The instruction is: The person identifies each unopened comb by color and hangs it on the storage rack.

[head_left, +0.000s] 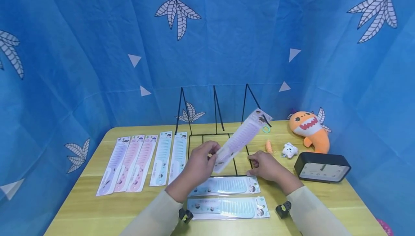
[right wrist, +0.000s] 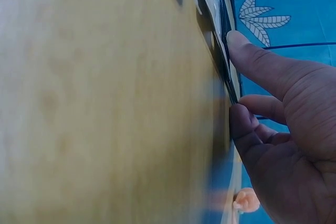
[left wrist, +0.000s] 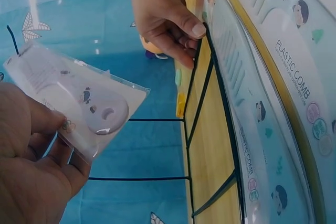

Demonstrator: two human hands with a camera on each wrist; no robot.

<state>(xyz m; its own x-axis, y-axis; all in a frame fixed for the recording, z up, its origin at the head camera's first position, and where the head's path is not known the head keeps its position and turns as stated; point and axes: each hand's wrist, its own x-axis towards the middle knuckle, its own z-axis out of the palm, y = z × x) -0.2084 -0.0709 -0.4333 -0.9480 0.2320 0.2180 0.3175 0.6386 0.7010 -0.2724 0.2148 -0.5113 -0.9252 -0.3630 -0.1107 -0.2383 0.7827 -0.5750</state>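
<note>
My left hand (head_left: 198,167) pinches the lower end of a packaged pale purple comb (head_left: 239,138), which slants up to the right. The comb's upper end meets the tip of the right hook of a black wire rack (head_left: 207,134). At the rack's front right corner, my right hand (head_left: 268,167) pinches the base wire; thumb and fingertips show there in the right wrist view. Two packaged light blue combs (head_left: 228,207) lie crosswise in front of the rack. The rack's other two hooks carry nothing.
Left of the rack lies a row of packaged purple, pink and blue combs (head_left: 142,164). To the right are a black clock (head_left: 322,167), an orange shark toy (head_left: 311,131), a small white toy (head_left: 289,150) and a green ring (head_left: 266,129). Blue cloth (head_left: 227,48) hangs around the table.
</note>
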